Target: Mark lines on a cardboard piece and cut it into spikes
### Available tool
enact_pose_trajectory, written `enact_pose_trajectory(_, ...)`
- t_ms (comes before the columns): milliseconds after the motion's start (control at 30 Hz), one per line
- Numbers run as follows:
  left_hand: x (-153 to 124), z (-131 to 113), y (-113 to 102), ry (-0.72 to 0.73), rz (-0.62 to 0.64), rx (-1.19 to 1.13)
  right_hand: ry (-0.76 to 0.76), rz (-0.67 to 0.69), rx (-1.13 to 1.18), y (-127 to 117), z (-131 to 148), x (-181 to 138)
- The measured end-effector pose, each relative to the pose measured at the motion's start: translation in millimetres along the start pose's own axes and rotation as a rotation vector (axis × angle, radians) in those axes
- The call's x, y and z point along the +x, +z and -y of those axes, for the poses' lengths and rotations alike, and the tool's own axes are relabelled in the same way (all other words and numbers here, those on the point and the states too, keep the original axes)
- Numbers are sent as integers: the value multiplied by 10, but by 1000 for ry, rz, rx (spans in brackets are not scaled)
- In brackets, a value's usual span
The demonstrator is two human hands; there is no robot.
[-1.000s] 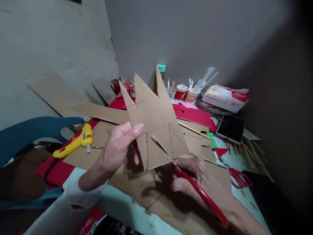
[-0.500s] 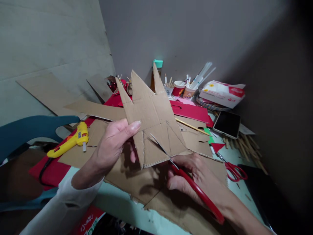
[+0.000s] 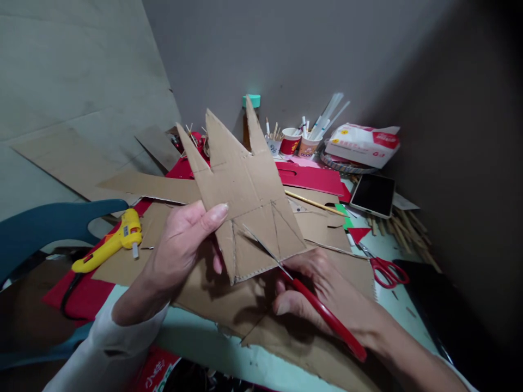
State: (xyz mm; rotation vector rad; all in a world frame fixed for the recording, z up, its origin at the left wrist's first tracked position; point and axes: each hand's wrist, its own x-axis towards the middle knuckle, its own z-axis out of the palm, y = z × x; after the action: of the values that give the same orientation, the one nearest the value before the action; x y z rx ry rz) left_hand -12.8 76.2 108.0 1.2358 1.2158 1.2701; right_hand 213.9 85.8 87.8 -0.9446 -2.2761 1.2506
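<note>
My left hand (image 3: 180,247) pinches a brown cardboard cut-out (image 3: 241,185) with several pointed spikes, thumb on its front face, holding it upright above the table. My right hand (image 3: 327,294) grips red-handled scissors (image 3: 318,310); their blades (image 3: 261,247) are inside a cut that runs up from the cut-out's lower edge. Pencil lines mark triangles on the lower part of the cardboard.
Flat cardboard sheets (image 3: 229,305) cover the table. A yellow glue gun (image 3: 108,247) lies at the left beside a blue chair arm (image 3: 49,223). Behind are red paper (image 3: 314,177), cups of sticks (image 3: 296,142), a tissue pack (image 3: 362,144), a phone (image 3: 373,195) and second red scissors (image 3: 386,270).
The view has shifted, so everything sits a little further left and up. Both hands keep their hold, and the scissor blades remain in the same cut.
</note>
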Motion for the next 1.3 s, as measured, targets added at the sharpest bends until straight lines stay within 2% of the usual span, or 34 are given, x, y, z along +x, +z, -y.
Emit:
enact_pose_trajectory(167,54,24,-36,-41,90,-79,-59,-32,-19,54,-69,38)
enact_pose_trajectory(367,27,8,-42,-49,64,-29,-72,-79,14,138,-116,43)
enact_pose_trajectory(700,17,-51,-44,-39,82,27,-248,-248,-17,238,-148,41)
enact_pose_trajectory(833,6,-73,-33,-21,51,0,-296,-255,-17,231,-140,56)
enact_pose_trajectory(1100,26,-66,-47,-20,18,41,-222,-214,16,250,-166,87)
enact_pose_trajectory(1200,60,-36,-78,5,68,28,-163,-203,20,219,-162,82)
enact_pose_trajectory(1300,83,-24,-101,23,120,43,-88,-99,42,141,-117,54)
